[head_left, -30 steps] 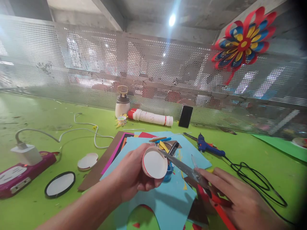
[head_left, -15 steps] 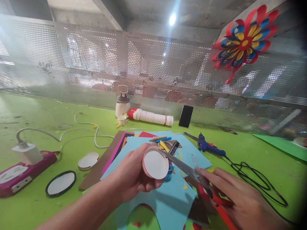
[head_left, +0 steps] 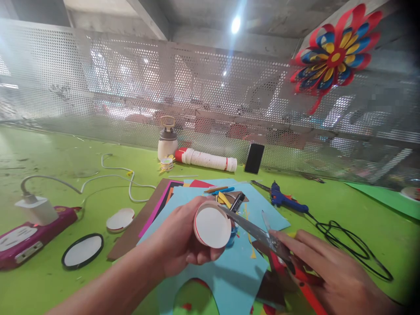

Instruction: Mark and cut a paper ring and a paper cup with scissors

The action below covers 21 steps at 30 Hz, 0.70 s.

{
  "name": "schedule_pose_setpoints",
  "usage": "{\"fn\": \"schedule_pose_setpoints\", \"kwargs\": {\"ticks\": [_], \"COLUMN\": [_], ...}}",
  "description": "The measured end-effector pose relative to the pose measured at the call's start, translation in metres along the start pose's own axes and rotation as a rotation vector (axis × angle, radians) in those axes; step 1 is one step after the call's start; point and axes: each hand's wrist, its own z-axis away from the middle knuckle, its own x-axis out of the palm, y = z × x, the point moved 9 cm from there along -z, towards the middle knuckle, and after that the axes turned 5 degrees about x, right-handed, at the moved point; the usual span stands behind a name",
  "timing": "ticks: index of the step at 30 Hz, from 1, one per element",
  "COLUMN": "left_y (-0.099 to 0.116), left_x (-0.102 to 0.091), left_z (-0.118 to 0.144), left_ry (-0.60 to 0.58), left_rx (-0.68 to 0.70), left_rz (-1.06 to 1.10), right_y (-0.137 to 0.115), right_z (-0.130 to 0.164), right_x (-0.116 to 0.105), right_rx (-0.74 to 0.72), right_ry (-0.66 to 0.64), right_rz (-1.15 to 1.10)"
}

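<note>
Two hands work over a green table [head_left: 49, 280]. At nine o'clock lie a maroon power strip [head_left: 31, 236] and a black-rimmed disc [head_left: 82, 250]. At six o'clock, above the blue paper sheet [head_left: 236, 275], the left hand [head_left: 183, 243] grips a paper cup [head_left: 211, 225], its white bottom facing the camera. At four o'clock the right hand [head_left: 331, 275] is wrapped around red-handled scissors [head_left: 262, 236], blades open against the cup's rim. A blue glue gun [head_left: 285, 200] lies at two o'clock.

Glue gun [head_left: 285, 200] right of paper sheets [head_left: 210, 192], phone [head_left: 254, 158] behind.
</note>
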Motion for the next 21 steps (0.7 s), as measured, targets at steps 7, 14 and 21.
{"fn": "schedule_pose_setpoints", "kwargs": {"ticks": [7,14,21], "left_y": [0.001,0.012,0.021], "left_x": [-0.001,-0.004,0.007], "left_z": [0.0,0.003,0.001], "left_ry": [0.02,0.052,-0.079], "left_rx": [0.002,0.077,0.2], "left_rz": [0.023,0.031,0.171], "right_y": [0.002,0.01,0.02], "right_z": [-0.003,-0.01,-0.007], "right_x": [-0.004,-0.012,-0.013], "right_rx": [0.03,0.058,0.125], "right_ry": [0.02,0.096,0.125], "right_rz": [-0.009,0.029,-0.082]}}
